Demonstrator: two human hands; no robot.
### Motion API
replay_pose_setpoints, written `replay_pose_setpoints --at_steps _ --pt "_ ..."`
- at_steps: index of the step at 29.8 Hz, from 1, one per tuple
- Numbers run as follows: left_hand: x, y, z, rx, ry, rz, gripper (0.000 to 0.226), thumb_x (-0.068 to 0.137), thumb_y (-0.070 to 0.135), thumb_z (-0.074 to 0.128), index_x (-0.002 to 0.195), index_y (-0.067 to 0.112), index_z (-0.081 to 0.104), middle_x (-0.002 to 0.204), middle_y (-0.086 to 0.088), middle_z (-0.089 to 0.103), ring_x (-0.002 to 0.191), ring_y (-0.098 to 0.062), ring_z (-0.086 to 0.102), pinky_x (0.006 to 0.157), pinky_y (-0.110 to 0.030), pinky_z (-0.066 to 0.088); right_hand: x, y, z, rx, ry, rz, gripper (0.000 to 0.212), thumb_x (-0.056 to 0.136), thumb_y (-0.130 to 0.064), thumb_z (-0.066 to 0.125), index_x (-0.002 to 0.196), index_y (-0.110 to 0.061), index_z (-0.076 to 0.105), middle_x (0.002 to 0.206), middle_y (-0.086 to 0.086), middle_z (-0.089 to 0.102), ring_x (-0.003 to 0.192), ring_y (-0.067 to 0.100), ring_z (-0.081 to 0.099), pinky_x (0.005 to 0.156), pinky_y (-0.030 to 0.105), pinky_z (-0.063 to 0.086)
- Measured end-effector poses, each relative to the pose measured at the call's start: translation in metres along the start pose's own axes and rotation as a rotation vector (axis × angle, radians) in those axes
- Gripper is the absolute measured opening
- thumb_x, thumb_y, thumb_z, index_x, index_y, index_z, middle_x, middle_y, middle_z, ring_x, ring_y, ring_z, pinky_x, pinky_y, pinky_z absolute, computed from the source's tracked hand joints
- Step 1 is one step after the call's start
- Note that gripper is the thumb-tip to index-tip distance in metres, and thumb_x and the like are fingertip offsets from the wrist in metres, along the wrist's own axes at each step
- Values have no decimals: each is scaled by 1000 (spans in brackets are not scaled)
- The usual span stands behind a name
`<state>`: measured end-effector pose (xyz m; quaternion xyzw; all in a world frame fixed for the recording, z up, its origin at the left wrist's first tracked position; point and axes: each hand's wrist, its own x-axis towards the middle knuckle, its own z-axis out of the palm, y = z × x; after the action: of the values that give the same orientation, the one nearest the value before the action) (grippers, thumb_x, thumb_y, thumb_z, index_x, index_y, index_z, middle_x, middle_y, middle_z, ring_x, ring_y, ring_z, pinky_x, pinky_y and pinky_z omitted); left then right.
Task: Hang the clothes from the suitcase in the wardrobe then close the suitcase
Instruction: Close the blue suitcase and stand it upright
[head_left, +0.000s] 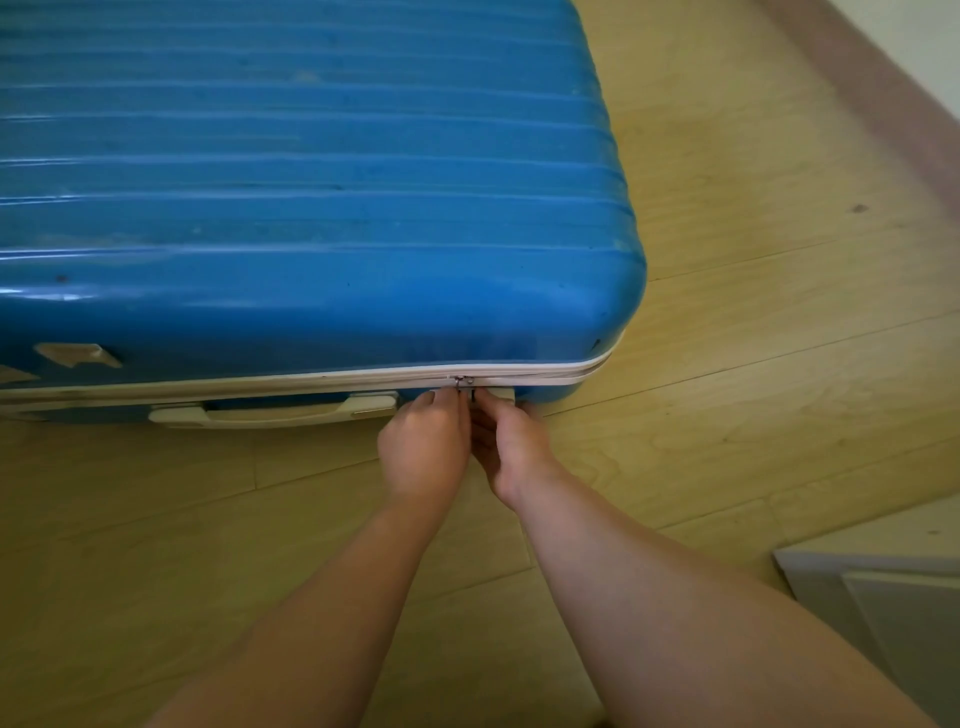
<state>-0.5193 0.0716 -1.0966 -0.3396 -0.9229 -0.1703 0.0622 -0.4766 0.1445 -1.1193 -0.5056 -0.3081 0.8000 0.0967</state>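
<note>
The suitcase (311, 171), a blue ribbed hard shell, fills the upper left of the frame. It lies flat on the floor (753, 260) with its lid down. The white zip (545, 375) runs along its near edge and looks drawn together on both sides of the two zip pulls (464, 384), which meet just right of the carry handle (270, 413).

Both hands are at that meeting point. The left hand (423, 447) has its fingers curled in a tight grip, thumb and forefinger pinching at one pull. The right hand (511, 452) is curled the same way just beside it, its grip closed on the other pull.

By my reading the task is almost over: the lid is shut and the zip is as good as closed, with at most the last seating of the pulls left.

The hanging step cannot be checked here, since no clothes and no wardrobe are in view and the case's inside is hidden. The fingertips cover most of the pulls, so I cannot tell whether there is a lock. The suitcase's left side and far end are cut off, as is a grey object (883, 597) at lower right.
</note>
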Motion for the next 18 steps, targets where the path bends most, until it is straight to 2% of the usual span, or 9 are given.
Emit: replay_pose_setpoints --at_steps 4,6,7,9,11,13,15,17,18 --pt "5 -1 -1 -35 -26 18 22 76 14 62 54 9 59 43 -2 54 30 -18 48 38 -11 19 0 -2 1 21 10 -26 29 87 -14 63 115 -10 54 111 19 66 105 33 63 97 46 49" --pt "8 0 -4 -27 -83 28 26 86 18 58 63 8 61 51 -5 59 38 -21 55 39 -12 17 0 -5 1 13 6 -30 32 87 -12 62 118 -6 53 107 19 66 98 31 65 93 43 52" --pt "9 0 -5 -1 -140 26 28 93 22 52 73 8 63 61 -6 64 48 -23 60 40 -16 22 0 -5 1 4 -1 -32 34 88 -12 61 120 -4 53 103 18 66 91 29 66 88 40 53" --pt "13 0 -9 28 -253 14 33 100 32 39 92 10 62 81 -6 67 70 -22 65 51 -24 37 -1 -6 1 6 -22 -31 34 89 -11 59 121 -2 52 92 14 66 80 23 65 78 33 53" --pt "19 0 -13 15 -291 5 34 100 33 36 96 11 62 86 -6 67 77 -23 65 58 -26 40 -2 -7 0 16 -40 -29 31 90 -10 57 120 -3 52 86 11 66 75 20 65 71 28 53" --pt "20 -1 -18 4 -275 10 32 99 27 39 90 8 63 80 -8 65 73 -25 65 55 -27 37 -3 -8 0 16 -52 -30 28 91 -9 55 119 -4 52 81 9 65 70 18 64 64 26 50" --pt "16 -2 -18 -23 -207 42 28 93 18 48 74 6 63 63 -8 63 55 -26 62 46 -23 32 -5 -9 2 20 -56 -24 23 91 -9 55 114 -6 53 78 7 64 66 16 62 60 24 48" --pt "14 -3 -17 -17 -100 66 26 80 15 57 56 7 59 46 -6 56 34 -22 53 39 -16 25 -6 -9 4 19 -51 -12 23 91 -9 55 114 -6 53 77 7 64 65 16 62 63 26 48" --pt "13 -2 -15 -22 -66 57 25 77 15 59 53 7 58 42 -5 53 29 -21 49 38 -15 23 -7 -9 4 17 -50 -9 25 91 -9 55 116 -4 53 78 7 64 66 17 62 65 28 48"
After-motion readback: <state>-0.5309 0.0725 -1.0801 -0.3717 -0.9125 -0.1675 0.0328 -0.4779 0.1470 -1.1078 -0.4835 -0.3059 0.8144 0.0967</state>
